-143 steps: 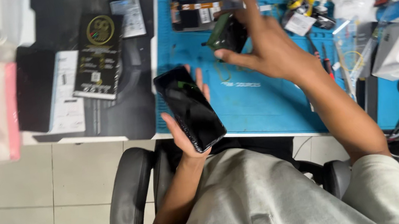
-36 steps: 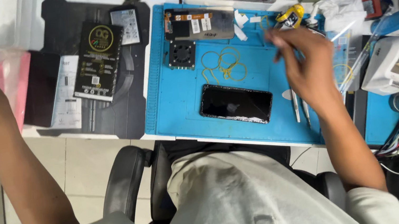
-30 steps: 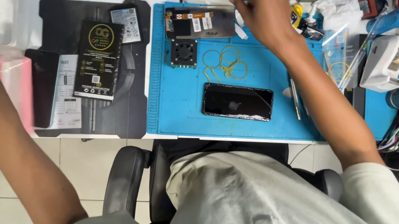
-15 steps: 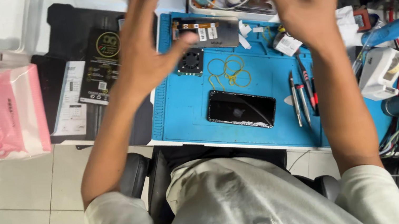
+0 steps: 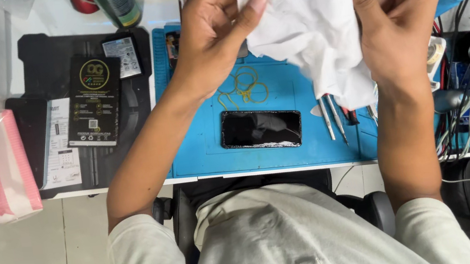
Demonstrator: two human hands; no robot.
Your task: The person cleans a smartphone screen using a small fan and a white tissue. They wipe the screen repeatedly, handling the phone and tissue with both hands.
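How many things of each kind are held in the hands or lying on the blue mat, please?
White tissue, held by left hand and right hand: 1
Black phone on the blue mat: 1
Yellow rubber-band cluster: 1
Slim metal tools: 2
Total: 5

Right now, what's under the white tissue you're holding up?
Under the tissue, held by both hands, lies the blue mat with the phone, yellow bands and metal tools. The mat's top right part is covered, so I cannot see there.
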